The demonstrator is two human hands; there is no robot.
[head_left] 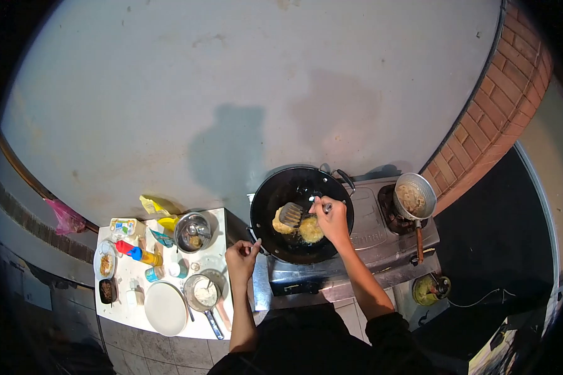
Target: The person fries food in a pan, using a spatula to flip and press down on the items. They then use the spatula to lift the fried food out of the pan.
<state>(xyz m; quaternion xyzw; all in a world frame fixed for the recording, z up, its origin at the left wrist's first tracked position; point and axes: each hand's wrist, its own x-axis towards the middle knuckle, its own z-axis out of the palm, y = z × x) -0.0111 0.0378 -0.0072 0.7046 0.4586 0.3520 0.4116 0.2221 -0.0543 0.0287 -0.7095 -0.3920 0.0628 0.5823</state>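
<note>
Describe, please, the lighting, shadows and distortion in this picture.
Head view: heavy fisheye bends the brick edge and blackens the corners; light from behind throws the person's shadow on the wall beyond the wok; the right hand with the spatula is sharp, but table items are too small to read.

The white tabletop (120, 306) carries a white plate (166, 308) at its near edge, a small pan (203, 292) of white stuff just right of it, a metal bowl (192, 232) toward the far edge, a red-and-blue bottle (134, 252) lying left of the middle, and two small dishes (106, 265) along the left edge.
</note>
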